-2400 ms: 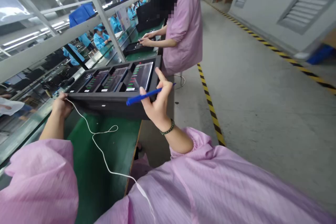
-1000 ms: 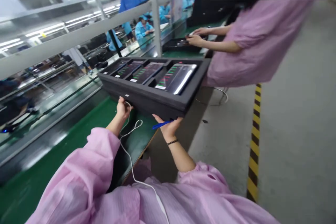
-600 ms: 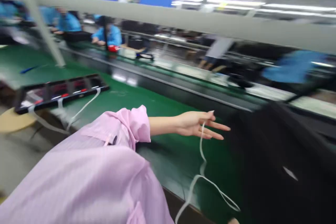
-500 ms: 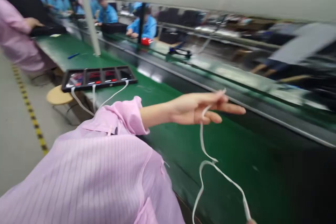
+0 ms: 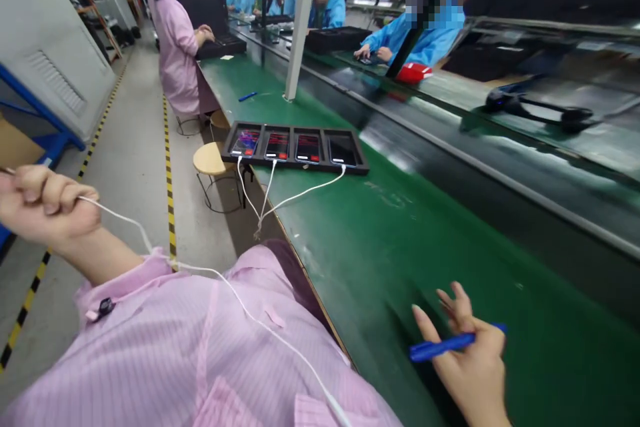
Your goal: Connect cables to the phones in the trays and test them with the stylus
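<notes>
My left hand [image 5: 55, 203] is raised at the far left, fingers curled round a white cable [image 5: 225, 280] that runs down across my pink sleeve and chest. At the lower right my right hand [image 5: 465, 353] is over the green table, with a blue pen [image 5: 440, 347] lying across its fingers; thumb and fingertips are spread. A black tray [image 5: 361, 155] with several compartments sits at the table's left edge, beyond both hands. Phones [image 5: 307, 147] lie in it, and white cables [image 5: 300, 195] plugged into some of them hang over the edge.
The green table [image 5: 345, 247] runs away from me beside a conveyor rail. A pole [image 5: 300, 33] stands on it, near another blue pen [image 5: 247, 97]. Stools [image 5: 210, 159] stand at the left. A person in pink [image 5: 175, 47] and people in blue work further off.
The view has swung left. My left hand, earlier stretched over the table with the cable, is now raised at the left. My right hand has come into view with a blue pen.
</notes>
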Demonstrator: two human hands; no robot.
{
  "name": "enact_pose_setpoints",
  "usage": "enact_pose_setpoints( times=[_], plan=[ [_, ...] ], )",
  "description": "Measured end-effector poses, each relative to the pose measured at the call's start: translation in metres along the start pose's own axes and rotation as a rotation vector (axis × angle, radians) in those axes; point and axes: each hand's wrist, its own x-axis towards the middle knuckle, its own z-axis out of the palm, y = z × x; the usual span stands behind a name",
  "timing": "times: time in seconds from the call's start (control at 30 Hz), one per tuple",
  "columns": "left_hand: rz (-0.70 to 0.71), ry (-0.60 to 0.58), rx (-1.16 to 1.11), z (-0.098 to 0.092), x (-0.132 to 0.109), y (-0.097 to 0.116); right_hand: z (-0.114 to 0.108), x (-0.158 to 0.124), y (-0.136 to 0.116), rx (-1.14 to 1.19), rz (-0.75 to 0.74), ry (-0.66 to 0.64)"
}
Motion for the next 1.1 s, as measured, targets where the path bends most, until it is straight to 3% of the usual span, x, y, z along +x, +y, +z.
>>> enact_pose_setpoints(
  times=[0.07,0.13,0.33,0.4,0.47,0.53,0.6,0.73,0.8,0.87,0.93,1.0,1.1],
  plan=[
    [0.001,0.051,0.109,-0.011,0.006,-0.002,0.023,0.015,0.004,0.077,0.032,-0.033],
    [-0.028,0.087,0.24,-0.02,0.015,-0.019,0.047,0.035,0.004,0.143,0.051,-0.075],
    [-0.301,0.196,0.66,-0.042,0.038,-0.117,0.122,0.116,-0.017,0.123,0.042,-0.11],
    [-0.396,0.132,0.899,-0.051,0.041,-0.153,0.148,0.142,-0.023,0.115,0.044,-0.095],
    [-0.458,-0.019,1.25,-0.061,0.044,-0.185,0.171,0.165,-0.026,0.106,0.052,-0.065],
    [-0.452,-0.182,1.531,-0.068,0.048,-0.211,0.19,0.183,-0.027,0.094,0.059,-0.02],
    [-0.428,-0.281,1.64,-0.072,0.052,-0.229,0.203,0.195,-0.026,0.086,0.069,0.024],
    [-0.455,-0.407,1.706,-0.066,0.061,-0.245,0.211,0.209,-0.023,0.057,0.058,0.108],
    [-0.415,-0.438,1.828,-0.06,0.066,-0.243,0.209,0.217,-0.021,-0.014,-0.053,0.199],
    [-0.294,-0.399,1.956,-0.058,0.074,-0.236,0.206,0.229,-0.019,-0.106,-0.211,0.234],
    [-0.105,-0.362,1.999,-0.058,0.086,-0.229,0.203,0.244,-0.017,-0.168,-0.329,0.148],
    [0.09,-0.411,1.941,-0.06,0.101,-0.226,0.202,0.255,-0.013,-0.19,-0.37,0.042],
    [0.254,-0.481,1.834,-0.065,0.124,-0.233,0.201,0.259,-0.008,-0.174,-0.394,0.023]
  ],
)
